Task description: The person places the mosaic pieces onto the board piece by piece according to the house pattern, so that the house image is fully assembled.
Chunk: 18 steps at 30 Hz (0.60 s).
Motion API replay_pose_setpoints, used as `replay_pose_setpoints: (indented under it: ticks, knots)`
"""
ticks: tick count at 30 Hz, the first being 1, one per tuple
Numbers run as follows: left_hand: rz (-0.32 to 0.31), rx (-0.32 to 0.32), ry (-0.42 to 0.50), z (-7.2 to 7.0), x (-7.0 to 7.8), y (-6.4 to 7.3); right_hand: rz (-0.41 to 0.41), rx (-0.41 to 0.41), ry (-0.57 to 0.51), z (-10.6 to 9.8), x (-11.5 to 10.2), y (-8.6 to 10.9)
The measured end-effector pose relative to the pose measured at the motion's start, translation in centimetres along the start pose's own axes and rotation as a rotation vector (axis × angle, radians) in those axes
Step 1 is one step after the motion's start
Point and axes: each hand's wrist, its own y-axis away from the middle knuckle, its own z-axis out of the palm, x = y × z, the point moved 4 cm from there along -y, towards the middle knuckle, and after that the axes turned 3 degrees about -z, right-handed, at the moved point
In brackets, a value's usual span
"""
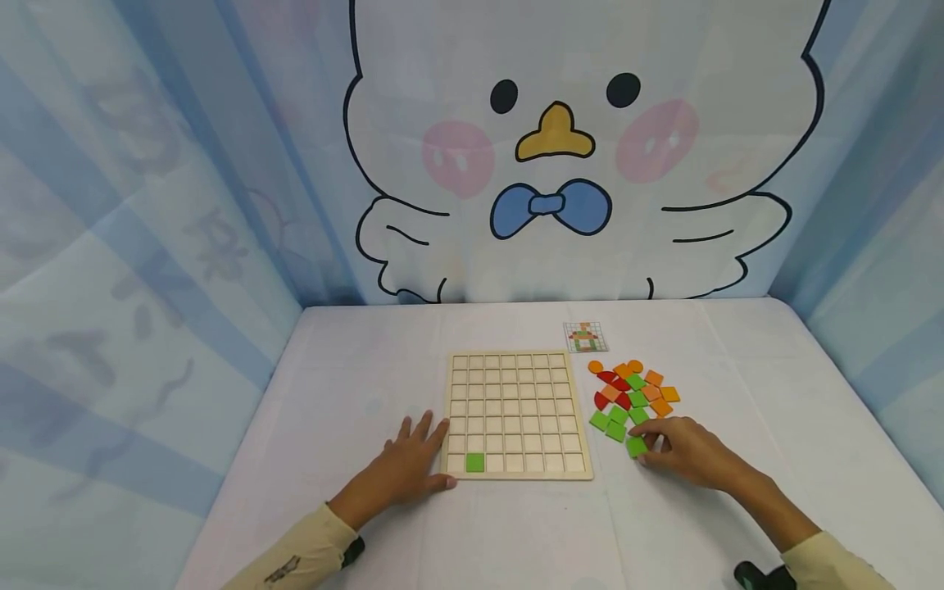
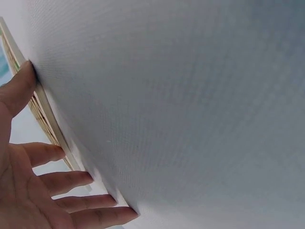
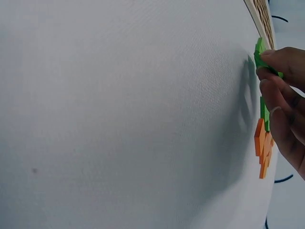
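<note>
A wooden grid board (image 1: pixel 519 475) lies on the table, with one green square tile (image 1: pixel 475 463) in its bottom row, second cell from the left. My left hand (image 1: pixel 406 467) rests at the board's lower left corner, fingers spread and touching its edge. In the left wrist view the thumb (image 2: pixel 21 88) lies against the board's side. My right hand (image 1: pixel 689 451) pinches a green square tile (image 1: pixel 636 447) between thumb and fingers, at the near side of the tile pile. The right wrist view shows this green tile (image 3: pixel 259 52) at the fingertips.
Right of the board lie loose tiles: green squares (image 1: pixel 599 420), orange squares (image 1: pixel 669 394), orange circles (image 1: pixel 595 367) and red rounded pieces (image 1: pixel 601 401). A small pattern card (image 1: pixel 586 337) lies behind them. A curtain with a cartoon figure (image 1: pixel 553 270) hangs at the table's far edge.
</note>
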Motion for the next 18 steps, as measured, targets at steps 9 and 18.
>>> replay_pose_setpoints:
  ticks: [9, 18]
  knots:
    - [0.005, 0.012, 0.017, 0.1, -0.1, -0.1, -0.001, 0.013, -0.038, 0.1, -0.8, -0.2]
    - [0.002, 0.017, 0.012, 0.2, -0.1, -0.3, -0.032, 0.037, -0.052, 0.4, -1.6, -0.5]
